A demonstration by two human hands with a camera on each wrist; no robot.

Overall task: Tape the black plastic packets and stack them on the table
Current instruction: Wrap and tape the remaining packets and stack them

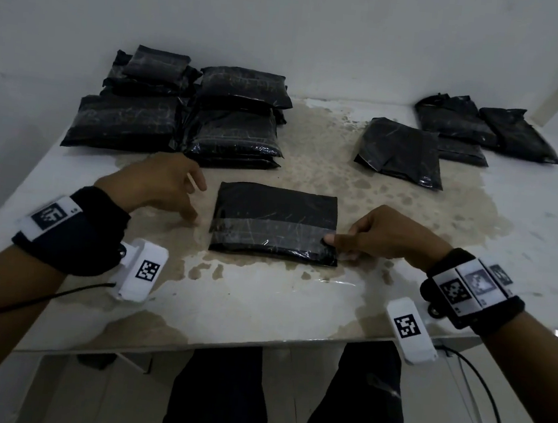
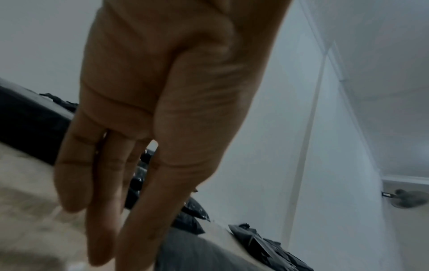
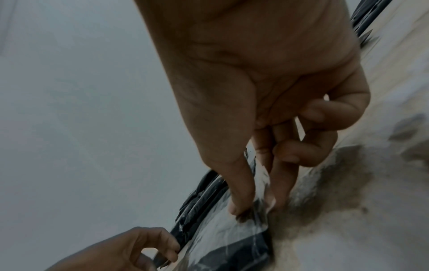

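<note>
Near the table's (image 1: 260, 312) front edge, midway along it, one black packet (image 1: 276, 211) lies flat with a strip of clear tape (image 1: 268, 232) across it. My right hand (image 1: 388, 236) pinches the tape's end at the packet's right edge, thumb on top. My left hand (image 1: 156, 181) hangs loose just beside its left edge, fingers relaxed, holding nothing. Stacked packets (image 1: 177, 114) fill the far left corner; more packets (image 1: 450, 136) lie far right.
</note>
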